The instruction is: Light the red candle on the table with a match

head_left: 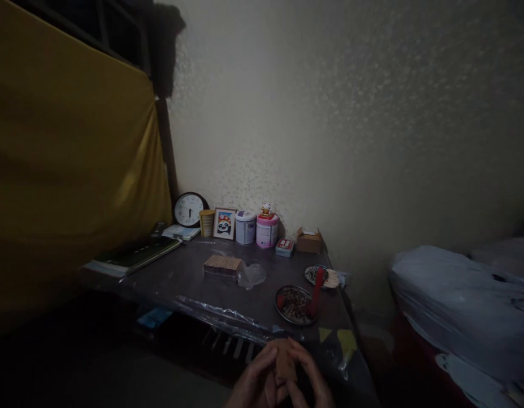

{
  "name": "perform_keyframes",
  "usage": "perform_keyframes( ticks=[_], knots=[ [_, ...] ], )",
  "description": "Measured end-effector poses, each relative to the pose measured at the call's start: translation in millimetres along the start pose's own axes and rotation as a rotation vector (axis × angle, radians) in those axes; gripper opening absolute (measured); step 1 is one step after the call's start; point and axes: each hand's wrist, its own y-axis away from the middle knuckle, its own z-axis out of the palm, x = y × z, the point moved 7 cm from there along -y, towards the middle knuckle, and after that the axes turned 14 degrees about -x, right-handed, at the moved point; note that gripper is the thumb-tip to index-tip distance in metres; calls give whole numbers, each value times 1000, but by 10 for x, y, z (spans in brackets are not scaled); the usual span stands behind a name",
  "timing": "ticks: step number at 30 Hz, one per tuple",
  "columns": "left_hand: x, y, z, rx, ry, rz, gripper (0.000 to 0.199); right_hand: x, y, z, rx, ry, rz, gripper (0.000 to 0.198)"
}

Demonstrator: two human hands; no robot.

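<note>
A small brown box [286,361] is at the bottom of the frame, right of centre, by the near edge of the counter [177,275]. The left hand [257,373] and right hand [311,371] hold it between them, each grip pinching the box with bent fingers. Above them, a round plate [296,323] carries dark and pale bits and a red spoon [316,292]; a second plate [305,275] lies behind it, with pale sticks [331,279] at its right. Near the centre lies a brown pack [223,265], with clear plastic [252,276] at its right end. Along the back stand a clock [189,209], a yellow cup [206,223], a panda picture [224,224], a white tin [245,229], a pink tin [267,233] topped by a figurine [266,211], and a cardboard box [309,242]. A yellow curtain [75,141] fills the upper left.
</note>
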Motion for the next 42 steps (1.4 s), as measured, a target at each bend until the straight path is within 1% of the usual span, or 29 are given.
perform_keyframes(
  ticks=[3,8,10,13,15,17,20,22,26,30,32,34,36,38,39,42],
  knots=[
    [-4,-2,-2,-66,9,16,38,46,-7,22,-35,-34,27,32],
    [-26,-7,8,-158,82,31,23,129,-14,-9,-44,-23,19,33],
    [-23,-12,12,-165,83,34,20,147,-28,-23,-94,27,-17,33],
    [-25,-15,12,-147,46,21,23,168,-44,-15,-202,111,-68,34],
    [-27,-13,16,-150,33,21,27,195,-45,-43,-195,122,-58,34],
    [-32,-10,15,-164,24,26,26,223,-42,-51,-193,110,-37,34],
    [-46,-8,-13,-188,11,35,21,272,-38,-2,-277,105,-6,36],
    [-56,-11,-37,-204,4,39,21,301,-36,5,-300,84,16,38],
    [-65,-32,-55,-223,4,50,21,268,-37,3,-274,-69,67,39],
    [-74,-47,-31,-245,-10,62,24,114,-21,43,-207,-262,161,47],
    [-76,-45,-16,-249,-12,67,26,31,-8,4,-104,-295,187,47],
    [-77,-39,-7,-238,-9,62,27,-11,-2,-36,-49,-290,193,46],
    [-77,-32,4,-226,3,51,28,13,-15,-22,-116,-269,197,47],
    [-72,-28,17,-219,16,43,29,97,-25,13,-224,-229,205,49],
    [-70,-29,26,-217,19,38,30,147,-26,12,-245,-201,205,50],
    [-67,-37,68,-224,25,22,36,243,-21,-19,-204,-148,182,48]
  ],
)
